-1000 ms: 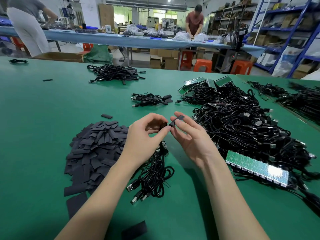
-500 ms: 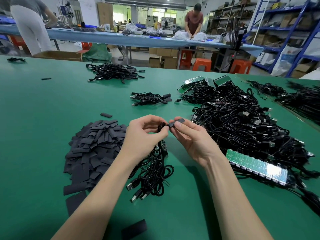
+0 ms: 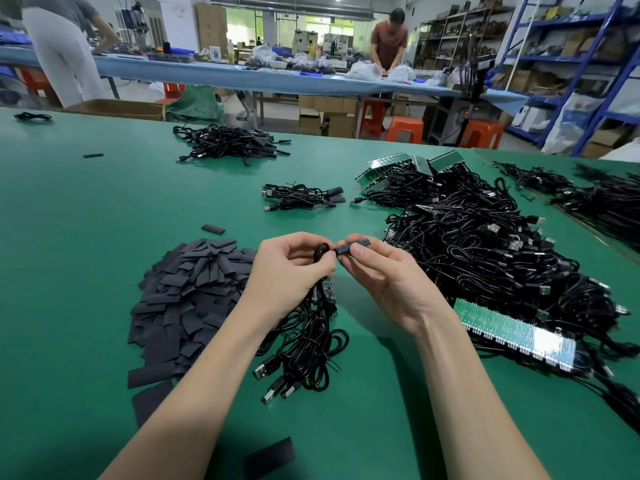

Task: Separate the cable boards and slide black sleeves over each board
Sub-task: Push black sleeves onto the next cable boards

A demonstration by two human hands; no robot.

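Note:
My left hand (image 3: 289, 271) grips a bundle of black cables (image 3: 308, 341) whose USB plugs hang down to the green table (image 3: 86, 237); small boards show just under its fingers. My right hand (image 3: 388, 275) pinches a black sleeve (image 3: 353, 245) between thumb and fingers, right at the cable loop held in my left hand. The board end inside the sleeve is hidden. A heap of flat black sleeves (image 3: 194, 292) lies left of my left hand. A green strip of joined boards (image 3: 512, 330) lies to the right.
A large tangle of black cables (image 3: 502, 258) with more board strips fills the right side. A small finished bunch (image 3: 301, 197) and a bigger pile (image 3: 228, 143) lie farther back. Loose sleeves (image 3: 270, 457) lie near the front edge. Two people stand at a far bench.
My right hand has turned the sleeve from tilted upward to level and brought it against the cable end in my left hand. The hanging bundle has hardly moved.

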